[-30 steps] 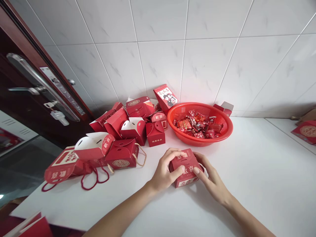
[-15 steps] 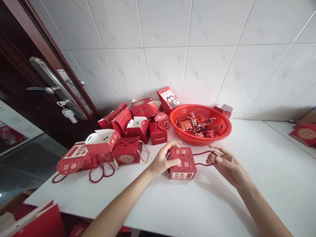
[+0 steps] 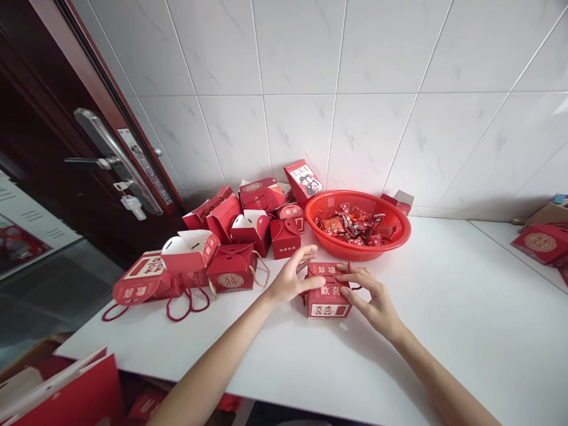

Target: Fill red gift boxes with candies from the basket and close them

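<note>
A small red gift box [image 3: 327, 290] with white lettering and a pale front label stands on the white table, its top flaps folded over. My left hand [image 3: 295, 281] grips its left side, thumb on the top and fingers round the back corner. On the right part of the lid lie the outstretched fingers of my right hand [image 3: 366, 293], thumb and forefinger apart. A dark red cord [image 3: 356, 288] pokes out beside that hand, most of it hidden. Behind the box, a red plastic basket [image 3: 359, 253] holds many red-wrapped candies [image 3: 355, 225].
Several red gift boxes [image 3: 231, 275] crowd the left, some with flaps up and cord handles. A dark door with a metal handle [image 3: 91, 163] is at far left. More boxes [image 3: 539, 242] sit at the right edge. A red bag [image 3: 75, 390] is below the table's front edge.
My right hand has moved left from the stretched-out cord onto the box top, and the cord no longer extends rightward. My left hand stays at the box. The view has shifted slightly.
</note>
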A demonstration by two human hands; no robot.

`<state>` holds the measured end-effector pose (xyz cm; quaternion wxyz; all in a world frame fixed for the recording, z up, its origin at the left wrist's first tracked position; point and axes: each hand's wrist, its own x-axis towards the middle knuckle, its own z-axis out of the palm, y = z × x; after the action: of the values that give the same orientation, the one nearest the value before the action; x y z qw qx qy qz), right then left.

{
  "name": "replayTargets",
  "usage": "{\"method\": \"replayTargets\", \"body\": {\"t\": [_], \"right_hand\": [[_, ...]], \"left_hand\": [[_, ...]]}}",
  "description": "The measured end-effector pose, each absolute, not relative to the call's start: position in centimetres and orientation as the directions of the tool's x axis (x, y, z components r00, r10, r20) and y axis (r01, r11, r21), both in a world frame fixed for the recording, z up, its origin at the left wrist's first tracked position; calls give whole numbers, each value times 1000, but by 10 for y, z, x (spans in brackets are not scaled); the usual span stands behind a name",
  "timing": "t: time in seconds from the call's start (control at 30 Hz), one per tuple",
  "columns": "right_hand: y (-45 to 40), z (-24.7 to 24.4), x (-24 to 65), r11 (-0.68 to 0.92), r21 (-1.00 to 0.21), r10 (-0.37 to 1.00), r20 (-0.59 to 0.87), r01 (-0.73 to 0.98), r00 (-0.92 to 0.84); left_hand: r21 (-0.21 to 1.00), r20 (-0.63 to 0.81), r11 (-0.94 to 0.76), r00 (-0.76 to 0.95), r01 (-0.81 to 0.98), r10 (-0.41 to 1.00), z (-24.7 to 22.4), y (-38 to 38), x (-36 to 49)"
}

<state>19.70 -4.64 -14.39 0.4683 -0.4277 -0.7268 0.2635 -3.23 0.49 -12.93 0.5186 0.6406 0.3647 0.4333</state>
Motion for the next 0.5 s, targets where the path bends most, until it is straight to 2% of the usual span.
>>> {"method": "replayTargets", "body": {"t": [0.1,0.2,0.33,0.5], "right_hand": [[-47,-145,198,508,-774,861,465,379,-205],[-47,-147,199,504,-779,863,461,373,-204],[-49,-150,198,502,-784,864,470,364,-181],[-50,-153,198,521,-766,852,492,377,-177]], "left_hand": [[977,117,-167,317,133,941,-119,12,-47],[974,-54,-46,425,221,903,-117,17,-58],[956,-267,137,572,261,775,-119,16,-61],[946,-289,128,594,299,751,-111,12,-62]]}}
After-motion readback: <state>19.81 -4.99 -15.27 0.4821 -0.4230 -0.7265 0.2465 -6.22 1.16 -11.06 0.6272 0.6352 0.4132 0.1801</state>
